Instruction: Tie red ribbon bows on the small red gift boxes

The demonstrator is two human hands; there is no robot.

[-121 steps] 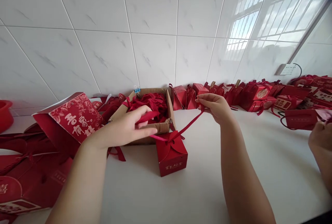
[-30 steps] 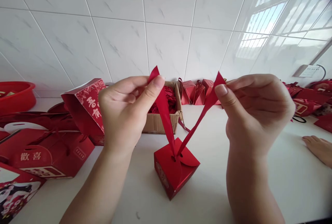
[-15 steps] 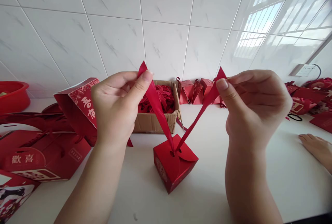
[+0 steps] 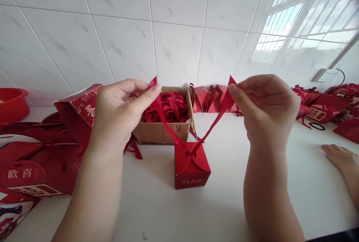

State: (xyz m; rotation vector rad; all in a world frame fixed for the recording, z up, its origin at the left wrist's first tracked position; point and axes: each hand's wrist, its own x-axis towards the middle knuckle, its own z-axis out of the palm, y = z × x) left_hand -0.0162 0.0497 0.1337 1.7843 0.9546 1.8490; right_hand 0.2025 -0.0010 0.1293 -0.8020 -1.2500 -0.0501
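Note:
A small red gift box point(image 4: 192, 176) stands upright on the white table, its curved top flaps folded over each other. A red ribbon point(image 4: 171, 132) passes through two holes in its top, and its ends spread up in a V. My left hand point(image 4: 120, 111) pinches one ribbon end between thumb and forefinger, the tip sticking up above the thumb. The other end is pinched the same way in my right hand point(image 4: 266, 107). Both hands are above the box, one on each side, and neither touches it.
Behind my left hand stands a cardboard box point(image 4: 162, 133) full of red ribbons. Larger red boxes point(image 4: 47, 167) and a red basin point(image 4: 14, 103) are at the left. Several small red boxes point(image 4: 200, 100) line the tiled wall. Another person's hand point(image 4: 340, 158) rests at the right.
The gift box has turned so its lettered front faces me, and it sits slightly farther back. My right hand has moved left, bringing the ribbon ends a little closer together.

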